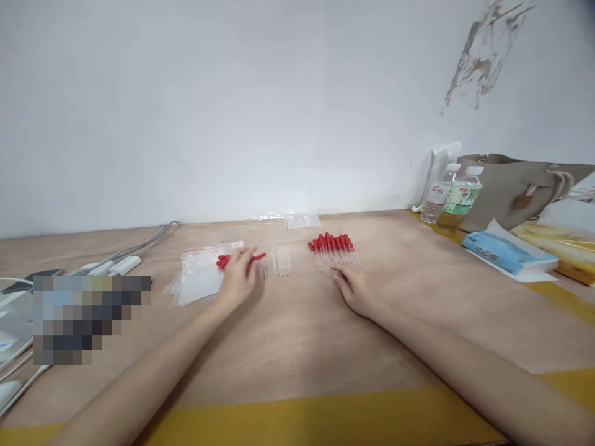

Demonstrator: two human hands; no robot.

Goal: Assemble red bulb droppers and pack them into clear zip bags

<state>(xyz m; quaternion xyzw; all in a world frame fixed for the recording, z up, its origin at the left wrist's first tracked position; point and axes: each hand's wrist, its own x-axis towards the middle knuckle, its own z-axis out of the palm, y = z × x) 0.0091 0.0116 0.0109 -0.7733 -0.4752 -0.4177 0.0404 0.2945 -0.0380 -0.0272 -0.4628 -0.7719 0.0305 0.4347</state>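
My left hand (pixel 238 275) is closed in a pinch around a red rubber bulb (pixel 260 256), just left of a row of thin clear dropper tubes (pixel 284 261). Behind its fingers a few loose red bulbs (pixel 222 262) lie on a stack of clear zip bags (pixel 202 279). My right hand (pixel 356 288) has thumb and fingers together on a thin clear dropper tube (pixel 323 267), whose far part sticks out to the left. Just beyond it, droppers with red bulbs (pixel 329 243) lie side by side, bulbs pointing toward the wall.
A clear plastic bag (pixel 302 221) lies by the wall. At right are two bottles (pixel 460 195), a grey handbag (pixel 506 186) and a blue tissue pack (pixel 511 251). Cables (pixel 144 241) and white chargers (pixel 125 265) occupy the left. Yellow tape (pixel 288 418) marks the table's front edge.
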